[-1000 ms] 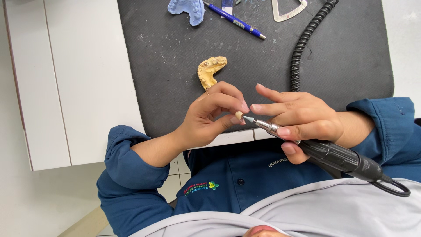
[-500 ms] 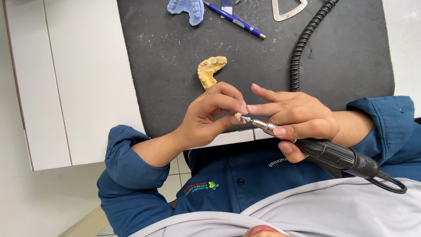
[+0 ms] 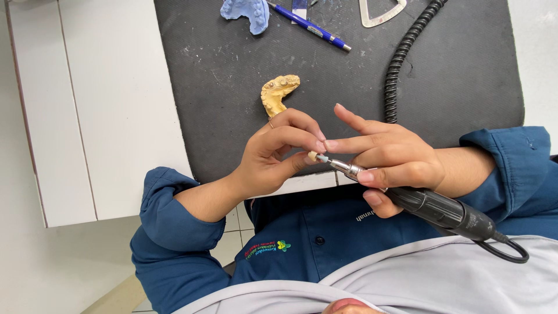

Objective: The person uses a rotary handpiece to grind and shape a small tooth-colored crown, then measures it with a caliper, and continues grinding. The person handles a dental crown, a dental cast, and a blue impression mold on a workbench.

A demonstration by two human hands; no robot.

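The left hand (image 3: 267,163) pinches a small pale piece (image 3: 313,156) between closed fingertips while the right hand (image 3: 392,157) grips a black handheld grinder (image 3: 430,206), its tip touching the piece, so a slip could nick a finger or flick it away.

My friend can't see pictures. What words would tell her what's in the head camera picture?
A person's left hand pinches a tiny cream-coloured piece while the right hand holds a black rotary handpiece with its tip against it. Behind them, on a dark mat, lie a yellow dental cast, a blue cast and a blue pen.
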